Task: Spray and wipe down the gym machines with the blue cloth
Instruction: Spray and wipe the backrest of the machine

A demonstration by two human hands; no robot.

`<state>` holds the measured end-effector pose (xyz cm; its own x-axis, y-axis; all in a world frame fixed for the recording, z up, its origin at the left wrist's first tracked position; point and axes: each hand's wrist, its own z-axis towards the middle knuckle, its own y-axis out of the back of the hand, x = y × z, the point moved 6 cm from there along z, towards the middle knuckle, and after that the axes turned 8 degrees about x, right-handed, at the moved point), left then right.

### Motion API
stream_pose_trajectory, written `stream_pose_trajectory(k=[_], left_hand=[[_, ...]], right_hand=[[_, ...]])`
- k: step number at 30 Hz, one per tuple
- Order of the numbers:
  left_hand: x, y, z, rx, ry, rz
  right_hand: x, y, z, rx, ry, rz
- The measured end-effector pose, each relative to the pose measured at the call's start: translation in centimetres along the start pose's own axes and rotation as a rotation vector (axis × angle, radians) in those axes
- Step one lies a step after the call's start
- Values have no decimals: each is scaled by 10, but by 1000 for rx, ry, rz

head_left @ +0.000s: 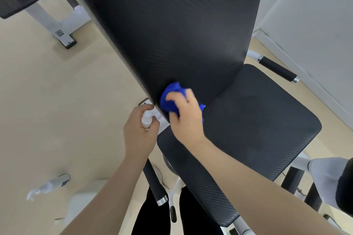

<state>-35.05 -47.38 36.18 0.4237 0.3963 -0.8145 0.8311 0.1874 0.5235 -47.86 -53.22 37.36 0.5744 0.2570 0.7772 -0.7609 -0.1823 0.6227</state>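
Black backrest [172,34] under right hand [186,118] (cloth [170,99] bunched).

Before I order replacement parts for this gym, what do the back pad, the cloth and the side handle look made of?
Back pad: looks like black vinyl or faux leather, matte, with a fine woven-pattern emboss.
Cloth: soft blue fabric, probably microfibre; it bunches into folds under the right hand.
Side handle: black grip, likely foam or rubber, with shiny metal end caps on a white-painted tube.
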Motion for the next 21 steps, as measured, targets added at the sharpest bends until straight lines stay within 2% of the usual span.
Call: stream_pose_trajectory(k=[3, 6, 10, 17, 21], left_hand=[[1, 7, 3, 2, 16, 6], [0, 13, 5, -15, 35, -20], [-4, 12, 5, -12, 11, -57], [-16, 10, -3, -11, -49, -43], [-25, 10, -4, -26, -83, -39]], right_hand=[[7, -16, -8, 160, 191, -281], [22, 2, 5, 105, 336, -366], [43, 33, 32, -61, 328, -227], [33, 25, 27, 44, 268, -213], [46, 62, 56, -101, 241, -126]])
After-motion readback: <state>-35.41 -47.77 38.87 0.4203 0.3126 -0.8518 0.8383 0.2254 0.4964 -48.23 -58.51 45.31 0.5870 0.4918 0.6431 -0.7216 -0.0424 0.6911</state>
